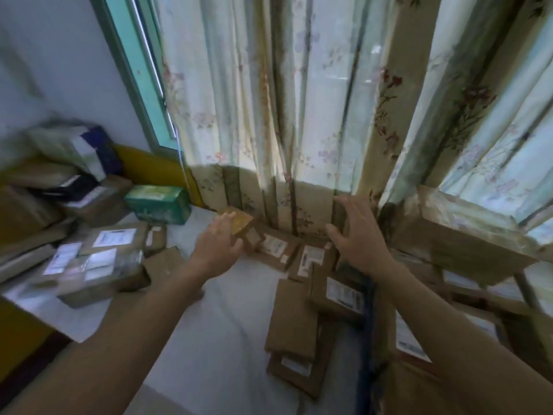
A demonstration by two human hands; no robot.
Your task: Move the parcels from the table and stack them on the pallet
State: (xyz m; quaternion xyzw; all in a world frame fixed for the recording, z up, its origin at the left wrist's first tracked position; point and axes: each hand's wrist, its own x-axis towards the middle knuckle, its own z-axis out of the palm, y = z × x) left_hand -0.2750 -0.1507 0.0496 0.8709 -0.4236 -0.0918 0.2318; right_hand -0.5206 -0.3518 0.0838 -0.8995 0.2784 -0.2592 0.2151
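My left hand [220,239] grips a small brown parcel [244,224], fingers on its top and thumb below, just in front of the curtain. My right hand [354,230] hovers with fingers spread and holds nothing, over flat brown parcels with white labels [311,259]. More flat cardboard parcels [293,322] lie stacked below my hands on a pale surface. A dark blue edge [367,333], perhaps the pallet, runs beside them. At the left, a table [27,298] bears several labelled parcels [98,265]. The picture is blurred.
A flowered curtain [299,115] hangs right behind the parcels. A green packet [158,203] and a pile of boxes [74,163] stand at the back left. A large cardboard box [463,250] juts in at the right above more labelled parcels [410,339].
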